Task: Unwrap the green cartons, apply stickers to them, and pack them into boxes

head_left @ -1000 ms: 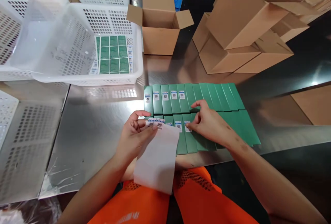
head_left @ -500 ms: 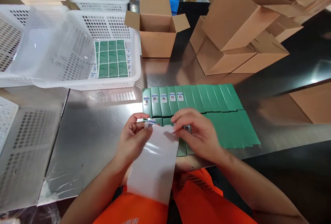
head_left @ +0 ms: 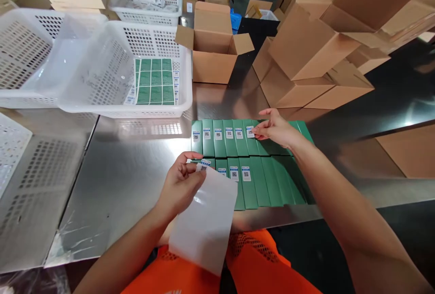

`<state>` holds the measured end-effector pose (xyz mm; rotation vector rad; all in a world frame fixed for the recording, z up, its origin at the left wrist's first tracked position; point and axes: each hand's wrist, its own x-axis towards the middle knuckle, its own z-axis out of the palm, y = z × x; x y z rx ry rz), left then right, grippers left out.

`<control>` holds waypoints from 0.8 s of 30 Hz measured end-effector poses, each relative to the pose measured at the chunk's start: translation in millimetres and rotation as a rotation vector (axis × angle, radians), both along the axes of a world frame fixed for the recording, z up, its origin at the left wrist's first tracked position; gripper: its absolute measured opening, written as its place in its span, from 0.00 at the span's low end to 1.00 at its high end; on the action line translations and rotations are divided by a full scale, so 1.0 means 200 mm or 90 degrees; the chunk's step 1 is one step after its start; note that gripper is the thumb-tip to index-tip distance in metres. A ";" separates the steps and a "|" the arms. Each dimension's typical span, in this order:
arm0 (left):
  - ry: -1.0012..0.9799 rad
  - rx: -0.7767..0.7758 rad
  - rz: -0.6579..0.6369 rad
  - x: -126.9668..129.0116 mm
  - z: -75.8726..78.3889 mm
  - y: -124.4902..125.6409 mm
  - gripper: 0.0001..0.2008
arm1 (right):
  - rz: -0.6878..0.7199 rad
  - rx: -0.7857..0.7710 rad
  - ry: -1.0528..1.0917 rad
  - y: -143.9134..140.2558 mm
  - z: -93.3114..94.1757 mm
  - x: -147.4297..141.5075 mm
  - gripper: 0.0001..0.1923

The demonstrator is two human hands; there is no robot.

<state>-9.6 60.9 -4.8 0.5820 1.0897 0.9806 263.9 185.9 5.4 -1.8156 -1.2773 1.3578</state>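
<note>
My left hand [head_left: 183, 184] pinches a white label backing sheet [head_left: 207, 217] at its top corner, thumb over forefinger. One QR-code label [head_left: 205, 164] shows at that corner, just above the thumb. My right hand [head_left: 274, 128] reaches over the back row of narrow green boxes [head_left: 220, 144]. Its thumb and fingers are closed at the edge of another QR-code label [head_left: 250, 132], which lies against a box there. Boxes to the left in that row bear similar labels. Several boxes in the front row [head_left: 249, 190] carry labels too, partly hidden by the sheet.
A white plastic basket [head_left: 118, 112] at the left holds green and white label sheets [head_left: 155, 81]. Behind the boxes stands an open carton [head_left: 214, 67]. More cartons [head_left: 306, 58] are stacked at the right on the metal table [head_left: 118, 185].
My right hand has moved from the backing sheet up and right to the back row, with a label at its fingertips. My left hand keeps its pinch on the sheet. The view has shifted slightly.
</note>
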 end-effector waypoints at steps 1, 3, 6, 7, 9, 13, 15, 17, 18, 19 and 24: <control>-0.002 0.000 -0.003 0.00 0.00 0.00 0.21 | 0.000 -0.008 -0.003 0.01 0.00 -0.01 0.34; -0.007 0.001 -0.013 0.00 0.01 -0.01 0.20 | 0.002 -0.021 -0.015 0.04 0.00 -0.01 0.35; -0.013 0.007 -0.015 0.00 0.01 -0.01 0.20 | 0.009 -0.039 -0.143 0.09 0.01 0.01 0.37; -0.016 0.009 -0.010 0.00 0.01 -0.01 0.20 | 0.015 -0.027 -0.225 0.09 0.02 0.01 0.37; -0.027 0.013 -0.001 0.01 0.01 -0.02 0.20 | 0.040 0.042 -0.361 0.05 0.04 -0.01 0.34; -0.053 0.015 0.006 0.01 0.00 -0.02 0.20 | 0.151 0.206 -0.208 -0.19 0.08 -0.17 0.20; -0.054 0.017 0.003 0.02 -0.01 -0.01 0.19 | 0.244 0.266 -0.109 -0.33 0.08 -0.29 0.17; -0.048 0.024 0.001 0.02 -0.01 -0.01 0.18 | 0.304 0.336 -0.081 -0.43 0.06 -0.40 0.14; -0.044 0.023 0.006 0.02 -0.01 -0.01 0.17 | 0.315 0.379 -0.080 -0.46 0.04 -0.45 0.11; -0.041 0.017 0.016 0.02 -0.02 -0.01 0.15 | 0.322 0.430 -0.080 -0.49 0.02 -0.48 0.07; -0.031 -0.008 0.035 0.01 -0.02 0.02 0.15 | 0.443 0.731 -0.106 -0.53 -0.01 -0.49 0.08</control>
